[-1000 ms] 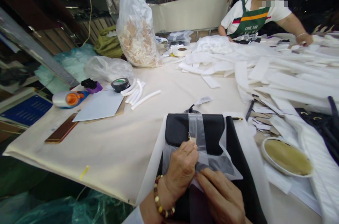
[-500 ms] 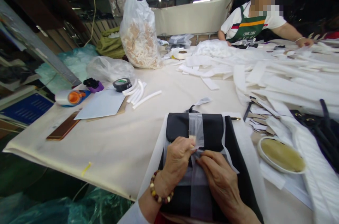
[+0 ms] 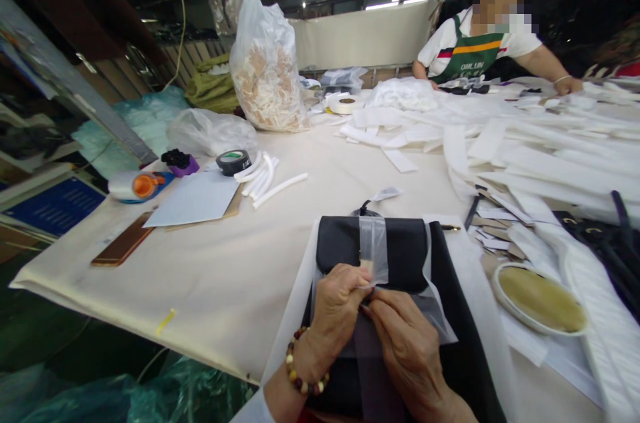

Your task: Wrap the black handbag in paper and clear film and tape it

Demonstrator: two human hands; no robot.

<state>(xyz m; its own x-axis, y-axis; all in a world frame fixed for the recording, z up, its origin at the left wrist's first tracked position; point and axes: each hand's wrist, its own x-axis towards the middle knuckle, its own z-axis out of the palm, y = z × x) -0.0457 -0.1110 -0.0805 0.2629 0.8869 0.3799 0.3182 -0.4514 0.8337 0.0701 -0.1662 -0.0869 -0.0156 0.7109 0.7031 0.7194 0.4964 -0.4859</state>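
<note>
A black bag point(image 3: 403, 246) lies flat at the table's near edge, on white sheeting and a larger black piece point(image 3: 463, 326). A translucent plastic strip point(image 3: 374, 240) runs down over its flap. My left hand point(image 3: 337, 306), wearing a beaded bracelet, is closed in a pinch on this strip at the flap's lower edge. Right beside it, my right hand point(image 3: 407, 336) is closed too, fingertips meeting the left ones. What sits between the right fingertips is small and hidden by the fingers. Below the hands, more of the translucent strip point(image 3: 375, 370) hangs down over the black front.
At left lie a phone point(image 3: 123, 240), a pale sheet point(image 3: 193, 203), black tape point(image 3: 233, 162) and white tubes point(image 3: 280, 188). White strips point(image 3: 545, 166) and an oval dish point(image 3: 540, 298) are at right. A tall bag of scraps point(image 3: 267, 70) stands behind. A co-worker point(image 3: 473, 50) works across the table.
My right fingers have drawn in closer to my left fingertips at the flap's lower edge. The whole view has shifted slightly. The co-worker's outstretched hand has moved a little left.
</note>
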